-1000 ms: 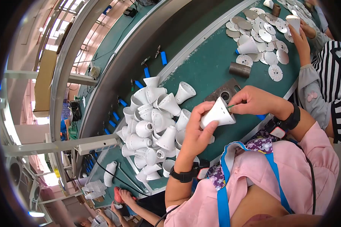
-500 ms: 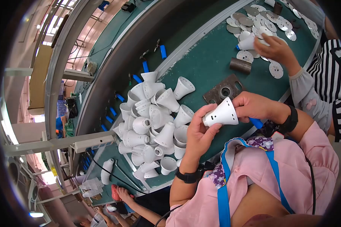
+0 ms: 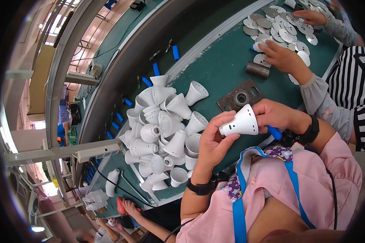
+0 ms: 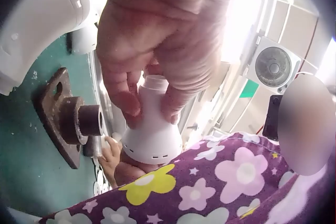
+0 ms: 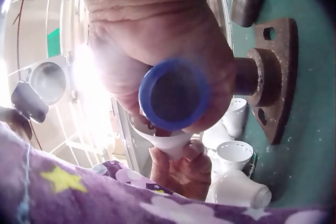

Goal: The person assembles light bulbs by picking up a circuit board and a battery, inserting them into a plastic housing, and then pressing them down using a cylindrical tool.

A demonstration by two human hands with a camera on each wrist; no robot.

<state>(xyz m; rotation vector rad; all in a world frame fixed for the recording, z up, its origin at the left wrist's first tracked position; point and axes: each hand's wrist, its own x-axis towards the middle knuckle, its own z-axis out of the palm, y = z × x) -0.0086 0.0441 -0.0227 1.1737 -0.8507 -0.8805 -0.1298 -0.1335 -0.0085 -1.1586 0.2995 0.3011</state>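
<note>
Cone (image 3: 242, 121), white and slotted, sits in the left hand (image 3: 213, 141), held between thumb and fingers near its narrow end, wide mouth toward three o'clock in the head view. At that mouth, the right hand (image 3: 276, 114) grips a blue cylinder (image 3: 274, 132), jutting toward four o'clock. From the cone, a brown plate (image 3: 252, 92) lies at twelve, heaped cones (image 3: 176, 144) at nine.

On the workbench (image 3: 215, 67), a heap of conical housings (image 3: 166, 129) lies left of the hands. One conical housing (image 3: 242, 121) sits between the left hand (image 3: 215, 139) and right hand (image 3: 276, 114), a cylindrical battery (image 3: 274, 132) jutting from the right hand's near side. Beyond them lies a flanged plate (image 3: 241, 98); farther back and right, a metal sleeve (image 3: 257, 69), then scattered discs (image 3: 287, 35).
</note>
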